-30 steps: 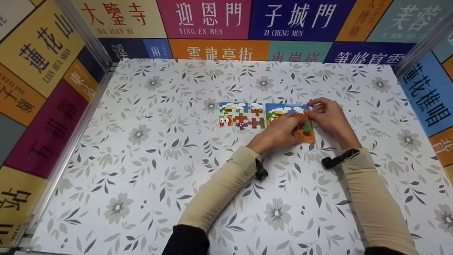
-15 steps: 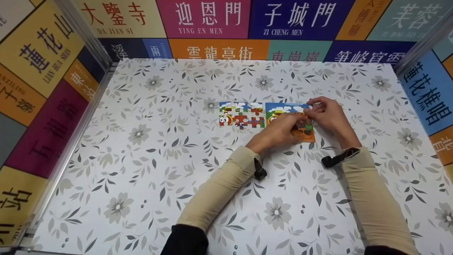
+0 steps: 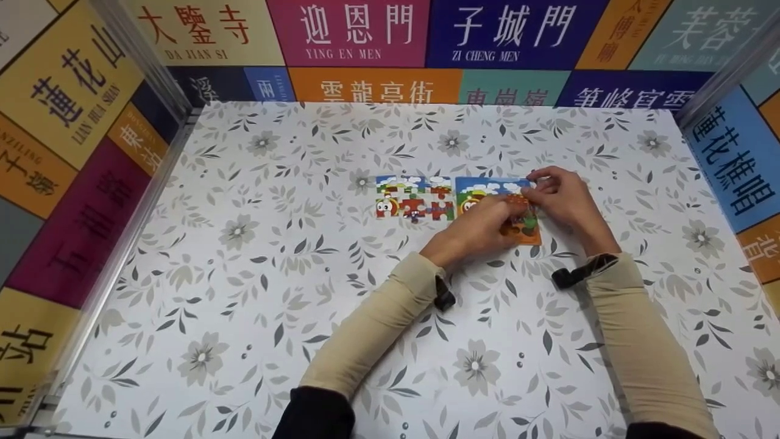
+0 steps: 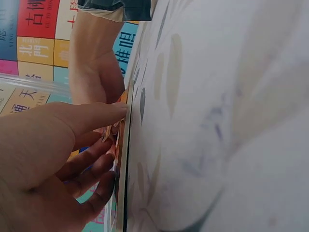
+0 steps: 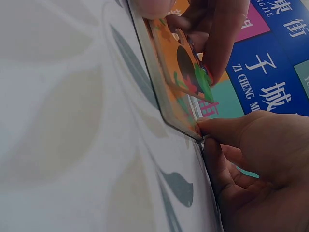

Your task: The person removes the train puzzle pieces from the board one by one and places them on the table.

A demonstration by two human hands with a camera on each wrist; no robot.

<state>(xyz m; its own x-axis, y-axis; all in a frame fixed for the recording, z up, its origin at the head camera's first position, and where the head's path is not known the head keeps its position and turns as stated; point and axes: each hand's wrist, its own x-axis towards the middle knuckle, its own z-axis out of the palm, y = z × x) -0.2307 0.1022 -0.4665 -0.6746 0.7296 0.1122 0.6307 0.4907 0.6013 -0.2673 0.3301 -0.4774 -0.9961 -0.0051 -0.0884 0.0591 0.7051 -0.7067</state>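
Note:
My left hand (image 3: 478, 228) reaches over a colourful jigsaw board (image 3: 472, 185) lying on the table. It pinches an orange puzzle piece (image 5: 183, 63) with a dark oval and green leaves. In the right wrist view this piece is tilted, raised above the board's surface at the lower right corner. My right hand (image 3: 567, 196) grips the board's right edge between thumb and fingertips. Left of the board lie several loose puzzle pieces (image 3: 414, 207), laid out in two rows. In the head view my left hand covers the board's middle and lower left.
A white tablecloth (image 3: 231, 292) with grey leaves and flowers covers the table. Colourful panels with Chinese lettering (image 3: 347, 30) stand behind the table and along both sides.
Both hands stay nearly where they were. The pinched piece at the board's lower right has shifted slightly under my left fingers, with its green part lower. Loose pieces have not moved.

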